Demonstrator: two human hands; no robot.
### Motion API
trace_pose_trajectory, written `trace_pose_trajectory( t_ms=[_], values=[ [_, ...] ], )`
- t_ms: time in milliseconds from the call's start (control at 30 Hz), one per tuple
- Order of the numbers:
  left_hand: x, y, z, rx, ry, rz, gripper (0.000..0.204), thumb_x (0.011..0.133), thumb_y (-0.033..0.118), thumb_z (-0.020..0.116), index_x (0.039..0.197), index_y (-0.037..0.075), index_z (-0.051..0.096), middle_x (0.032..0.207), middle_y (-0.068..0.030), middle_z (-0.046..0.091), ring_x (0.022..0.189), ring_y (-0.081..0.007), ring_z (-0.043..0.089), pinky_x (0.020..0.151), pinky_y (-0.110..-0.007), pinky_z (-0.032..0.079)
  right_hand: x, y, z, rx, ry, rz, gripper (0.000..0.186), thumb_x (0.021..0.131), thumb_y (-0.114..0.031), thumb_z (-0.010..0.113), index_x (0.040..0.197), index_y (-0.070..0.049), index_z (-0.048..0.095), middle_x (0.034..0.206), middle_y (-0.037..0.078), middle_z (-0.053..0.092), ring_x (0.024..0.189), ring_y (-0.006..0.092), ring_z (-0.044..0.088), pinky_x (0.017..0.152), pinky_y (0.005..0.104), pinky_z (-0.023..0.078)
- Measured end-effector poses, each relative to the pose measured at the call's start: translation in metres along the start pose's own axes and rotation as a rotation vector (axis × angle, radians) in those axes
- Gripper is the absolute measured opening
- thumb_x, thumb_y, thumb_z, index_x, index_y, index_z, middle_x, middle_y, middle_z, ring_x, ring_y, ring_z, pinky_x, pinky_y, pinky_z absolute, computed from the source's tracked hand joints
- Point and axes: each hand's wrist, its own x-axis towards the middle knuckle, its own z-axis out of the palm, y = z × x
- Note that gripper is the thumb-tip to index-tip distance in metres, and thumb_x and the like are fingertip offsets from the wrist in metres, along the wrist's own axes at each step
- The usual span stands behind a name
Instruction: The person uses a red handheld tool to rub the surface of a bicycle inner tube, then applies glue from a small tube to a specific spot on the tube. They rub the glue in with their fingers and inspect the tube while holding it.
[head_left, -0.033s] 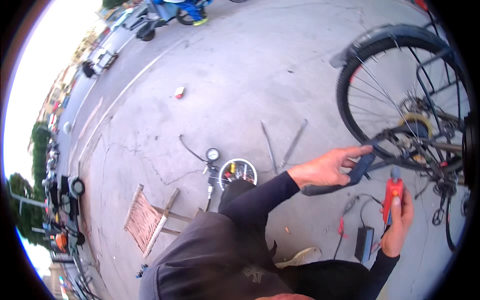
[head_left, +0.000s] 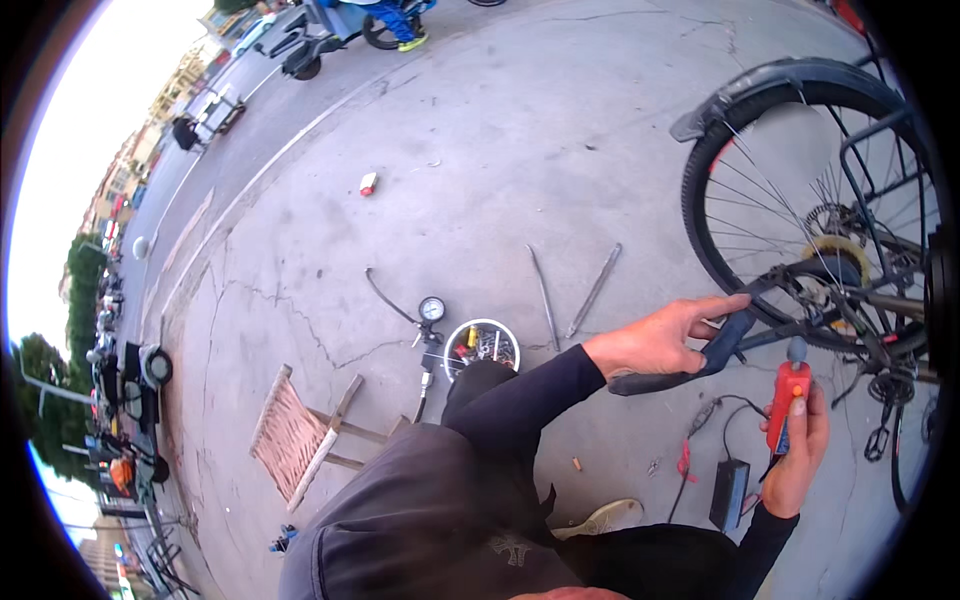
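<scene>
My left hand is closed on a black inner tube, its index finger stretched along the top. The tube runs toward the bicycle's rear wheel at the right. My right hand grips a red handheld rotary grinder with a rounded grey tip pointing up, its thumb on the front of the body. That tip stands a little apart from the tube, below and to its right. A black power adapter box with cables lies on the ground left of my right hand.
Two long metal bars lie ahead of my left hand. Near my knee are a white-rimmed bowl of small parts and a pump with a gauge. A woven-seat wooden stool is at left. Farther off, a person stands beside a scooter.
The whole view has shifted slightly, and the ground things appear a little farther right. Both hands keep their holds on the inner tube and the rotary grinder.
</scene>
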Motion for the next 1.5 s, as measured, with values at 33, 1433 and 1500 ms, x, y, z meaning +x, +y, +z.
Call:
trace_pose_trajectory(
  t_ms=[33, 1433, 1500],
  values=[
    [-0.005, 0.002, -0.002, -0.008, 0.025, 0.021, 0.085, 0.077, -0.013, 0.052, 0.156, 0.002, 0.027, 0.152, -0.0106, 0.04, 0.124, -0.0209, 0.057, 0.089, -0.028, 0.052, 0.003, -0.002, 0.008, 0.069, -0.022, -0.008, 0.044, 0.099, -0.03, 0.055, 0.13, 0.002, 0.055, 0.114, 0.01, 0.066, 0.085, 0.0116, 0.06, 0.069, 0.0245, 0.048],
    [0.024, -0.048, 0.008, -0.127, 0.23, -0.072, 0.071, 0.09, -0.003, 0.061, 0.154, -0.001, 0.03, 0.153, -0.0145, 0.042, 0.141, -0.026, 0.042, 0.116, -0.035, 0.035, 0.023, 0.019, 0.005, 0.472, 0.094, 0.127, 0.044, 0.093, -0.036, 0.068, 0.114, 0.002, 0.061, 0.085, 0.007, 0.062, 0.061, 0.0109, 0.054, 0.046, 0.0264, 0.042],
    [0.022, -0.048, 0.009, -0.11, 0.223, -0.064, 0.072, 0.09, -0.003, 0.061, 0.155, 0.0, 0.03, 0.154, -0.0143, 0.042, 0.141, -0.0263, 0.042, 0.116, -0.036, 0.034, 0.023, 0.019, 0.007, 0.467, 0.092, 0.135, 0.044, 0.092, -0.035, 0.068, 0.114, 0.002, 0.061, 0.086, 0.007, 0.062, 0.061, 0.0109, 0.054, 0.046, 0.0264, 0.042]
  ],
)
